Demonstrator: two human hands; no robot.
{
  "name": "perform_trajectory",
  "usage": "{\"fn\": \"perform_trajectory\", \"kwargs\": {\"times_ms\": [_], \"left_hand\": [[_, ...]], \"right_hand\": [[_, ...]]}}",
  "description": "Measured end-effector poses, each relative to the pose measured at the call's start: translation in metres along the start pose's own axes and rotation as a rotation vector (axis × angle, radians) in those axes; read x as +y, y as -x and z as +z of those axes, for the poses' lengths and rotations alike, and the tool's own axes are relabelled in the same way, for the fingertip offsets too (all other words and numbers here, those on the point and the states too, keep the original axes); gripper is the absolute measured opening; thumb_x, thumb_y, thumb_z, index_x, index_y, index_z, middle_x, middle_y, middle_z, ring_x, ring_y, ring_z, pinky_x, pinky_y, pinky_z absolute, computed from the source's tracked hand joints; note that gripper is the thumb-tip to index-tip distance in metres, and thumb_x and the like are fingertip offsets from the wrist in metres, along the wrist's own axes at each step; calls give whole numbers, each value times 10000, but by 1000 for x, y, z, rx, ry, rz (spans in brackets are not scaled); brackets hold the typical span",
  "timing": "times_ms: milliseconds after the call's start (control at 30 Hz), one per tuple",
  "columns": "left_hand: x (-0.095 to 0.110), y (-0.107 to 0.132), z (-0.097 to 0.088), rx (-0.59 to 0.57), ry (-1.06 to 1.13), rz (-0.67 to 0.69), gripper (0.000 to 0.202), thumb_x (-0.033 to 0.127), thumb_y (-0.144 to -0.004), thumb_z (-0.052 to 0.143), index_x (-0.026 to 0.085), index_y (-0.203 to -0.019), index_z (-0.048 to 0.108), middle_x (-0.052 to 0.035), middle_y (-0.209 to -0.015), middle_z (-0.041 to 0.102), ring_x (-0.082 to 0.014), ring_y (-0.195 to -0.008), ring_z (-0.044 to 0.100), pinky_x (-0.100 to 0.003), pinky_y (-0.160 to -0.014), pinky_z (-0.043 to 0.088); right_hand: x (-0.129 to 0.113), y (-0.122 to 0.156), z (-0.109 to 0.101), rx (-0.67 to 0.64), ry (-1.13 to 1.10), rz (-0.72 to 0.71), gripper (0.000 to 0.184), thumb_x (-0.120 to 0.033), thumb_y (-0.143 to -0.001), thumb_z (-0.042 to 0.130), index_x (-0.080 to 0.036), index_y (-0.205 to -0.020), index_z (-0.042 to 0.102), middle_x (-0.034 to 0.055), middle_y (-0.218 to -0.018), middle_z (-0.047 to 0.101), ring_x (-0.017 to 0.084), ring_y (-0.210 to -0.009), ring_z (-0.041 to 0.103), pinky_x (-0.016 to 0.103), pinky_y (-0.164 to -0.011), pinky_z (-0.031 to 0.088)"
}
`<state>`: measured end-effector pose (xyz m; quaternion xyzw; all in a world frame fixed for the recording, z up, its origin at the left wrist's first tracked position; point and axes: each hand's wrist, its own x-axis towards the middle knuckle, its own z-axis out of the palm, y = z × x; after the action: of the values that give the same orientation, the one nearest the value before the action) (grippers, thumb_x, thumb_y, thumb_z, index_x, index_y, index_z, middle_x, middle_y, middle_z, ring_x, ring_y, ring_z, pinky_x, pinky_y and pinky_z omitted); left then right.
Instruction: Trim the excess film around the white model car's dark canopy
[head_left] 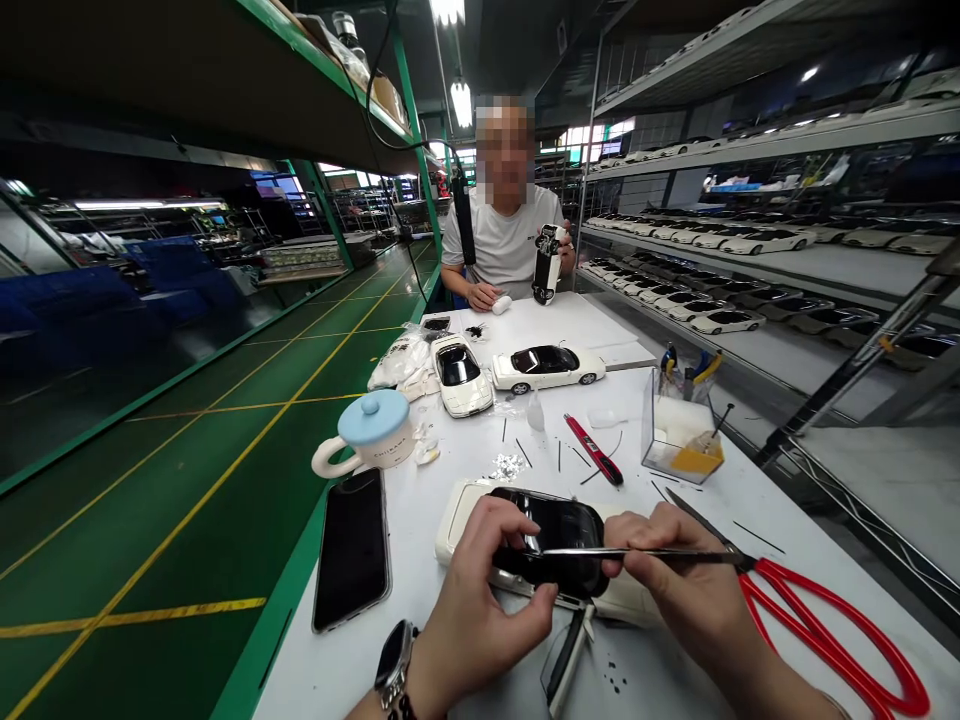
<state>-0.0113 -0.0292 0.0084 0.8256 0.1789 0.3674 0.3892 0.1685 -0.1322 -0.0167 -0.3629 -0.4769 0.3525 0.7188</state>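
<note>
At the lower centre of the frame, the left hand grips the white model car while the right hand pinches tweezers against its dark window, where a slip could scratch the glass.

1. We see a factory workshop for model cars: metal shelving holds rows of white car bodies.
2. We note a green painted floor with yellow lane lines and strip lights.
3. We see a white workbench with finished model cars.
</note>
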Motion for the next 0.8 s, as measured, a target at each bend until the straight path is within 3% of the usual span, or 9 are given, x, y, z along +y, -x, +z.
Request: {"fn": "perform_trajectory", "kwargs": {"times_ms": [267, 400, 500, 600, 667, 800], "left_hand": [[-4, -2, -1, 29, -169, 51, 85, 124, -794, 583, 194, -841, 602, -31, -860, 580, -169, -816, 555, -323, -713, 467], [-2, -2, -2, 31, -200, 98, 81, 135, -823, 568, 188, -775, 606, -23, -793, 599, -161, -764, 566, -310, -670, 467], [-1, -1, -3, 14, -202, 99, 92, 134, -828, 558, 184, -765, 602, -29, -786, 600, -158, -746, 583, -291, -643, 481], [-3, -2, -4, -33, -178, 117, 101, 127, -824, 544, 179, -755, 596, -34, -771, 601, -148, -716, 596, -260, -612, 489], [-8, -3, -5, -70, -153, 150, 104, 122, -813, 538, 174, -738, 588, -38, -756, 600, -138, -688, 600, -238, -592, 489], [-22, -2, -6, -125, -137, 182, 104, 110, -779, 538, 174, -705, 574, -38, -751, 595, -121, -663, 604, -199, -572, 466]], "right_hand": [[-3, -2, -1, 30, 43, -19, 152, -188, -910, 597, -214, -812, 484, 9, -740, 641, 137, -746, 574, 264, -658, 479], [0, -5, -5, 56, 80, -58, 144, -209, -908, 602, -210, -819, 489, 7, -736, 630, 134, -735, 585, 258, -667, 477], [-3, -9, -14, 233, 224, -160, 106, -259, -927, 578, -212, -868, 503, -8, -668, 595, 114, -663, 568, 227, -647, 470], [-15, -7, -28, 383, 530, -204, 69, -255, -942, 544, -221, -899, 501, -30, -606, 561, 109, -568, 548, 205, -563, 454], [-22, 1, -40, 310, 852, -259, 28, -231, -924, 553, -220, -914, 529, -5, -675, 595, 138, -616, 581, 235, -576, 469], [-29, 24, -64, -116, 1394, -381, 239, -123, -884, 481, -223, -1082, 568, 54, -902, 638, 202, -814, 606, 352, -774, 490]]}}
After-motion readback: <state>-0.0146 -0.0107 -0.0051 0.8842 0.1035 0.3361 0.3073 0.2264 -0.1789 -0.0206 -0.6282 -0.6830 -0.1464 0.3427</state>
